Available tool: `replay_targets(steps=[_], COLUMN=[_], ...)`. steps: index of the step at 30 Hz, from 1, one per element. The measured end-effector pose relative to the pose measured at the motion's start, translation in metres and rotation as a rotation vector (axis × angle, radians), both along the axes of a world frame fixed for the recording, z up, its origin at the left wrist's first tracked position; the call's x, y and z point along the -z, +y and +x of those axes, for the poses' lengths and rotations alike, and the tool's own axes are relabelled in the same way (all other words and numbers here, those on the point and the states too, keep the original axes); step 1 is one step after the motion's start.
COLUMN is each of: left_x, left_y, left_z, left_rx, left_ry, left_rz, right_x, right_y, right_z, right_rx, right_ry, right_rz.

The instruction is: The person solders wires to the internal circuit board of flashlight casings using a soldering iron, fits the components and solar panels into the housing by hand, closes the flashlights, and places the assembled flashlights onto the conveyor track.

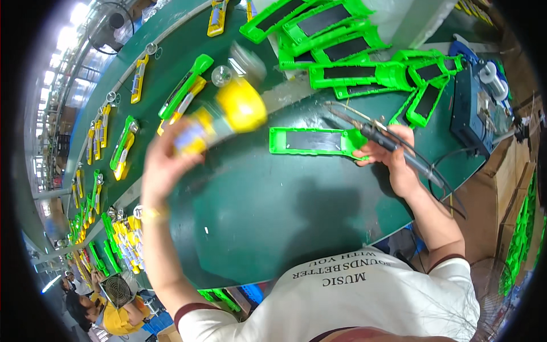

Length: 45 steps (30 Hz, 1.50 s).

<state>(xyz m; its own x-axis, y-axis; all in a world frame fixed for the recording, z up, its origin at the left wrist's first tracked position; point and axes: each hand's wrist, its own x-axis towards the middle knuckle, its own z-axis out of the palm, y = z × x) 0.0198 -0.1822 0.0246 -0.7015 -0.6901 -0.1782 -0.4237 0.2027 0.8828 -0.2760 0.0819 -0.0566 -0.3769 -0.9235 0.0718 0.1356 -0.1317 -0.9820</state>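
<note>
The left hand [162, 162] is raised above the dark green table [256, 199], with the forearm coming up from the lower edge and a thin yellow band on the wrist. Its grip is closed around the handle end of a yellow plastic torch-shaped device with a clear round front [228, 111]. The device is blurred, so finer details cannot be told. It points away from the grip, up and to the right, with the clear front at the far end.

The right hand [393, 159] is lower, near the table, with the wrist bent and the forearm coming in from the lower right. Its grip holds a dark soldering iron with a thin metal tip [382, 137]; the tip goes out to the left of the grip and the cable [450, 194] runs back behind it. The fingertips of this hand touch the right end of a flat bright green plastic housing with a dark rectangular panel [316, 141], which lies flat on the table just left of the grip.

Beyond the right grip lies a heap of similar green housings [353, 51], some overlapping each other. To the right of that grip stands a blue soldering station box [470, 111]. Far from the left grip, more yellow and green parts [122, 148] lie along the table
</note>
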Motion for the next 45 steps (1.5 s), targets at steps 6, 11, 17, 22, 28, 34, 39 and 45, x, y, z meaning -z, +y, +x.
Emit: replay_targets(steps=[6,11,17,22,28,34,39,45], left_x=[0.034,0.028,0.044,0.039,0.037,0.047,0.048,0.038], left_y=[0.125,0.159,0.168,0.154,0.167,0.171,0.172,0.176], left_z=[-0.021,-0.012,-0.001,0.024,0.019,0.002,-0.007,-0.01], left_rx=[0.443,0.34,0.287,0.267,0.235,0.268,0.114,0.01], left_ry=[-0.009,-0.086,-0.091,-0.143,0.025,0.199,0.158,0.044], left_rz=[-0.458,-0.715,-0.692,-0.743,-1.12,-0.762,-0.661,-0.577], right_x=[-0.006,-0.004,-0.007,-0.012,-0.018,-0.017,-0.023,-0.015], right_y=[-0.003,0.006,0.003,0.031,0.049,0.042,0.028,0.033], right_z=[0.015,0.017,0.016,-0.007,0.028,0.063,0.08,0.075], right_rx=[-0.235,-0.215,0.037,0.269,0.222,0.142,0.069,0.005], right_ry=[-0.291,-0.146,-0.172,-0.336,-0.204,-0.306,-0.305,-0.106], right_rz=[0.06,0.034,-0.166,-0.324,-0.359,-0.229,-0.137,-0.08])
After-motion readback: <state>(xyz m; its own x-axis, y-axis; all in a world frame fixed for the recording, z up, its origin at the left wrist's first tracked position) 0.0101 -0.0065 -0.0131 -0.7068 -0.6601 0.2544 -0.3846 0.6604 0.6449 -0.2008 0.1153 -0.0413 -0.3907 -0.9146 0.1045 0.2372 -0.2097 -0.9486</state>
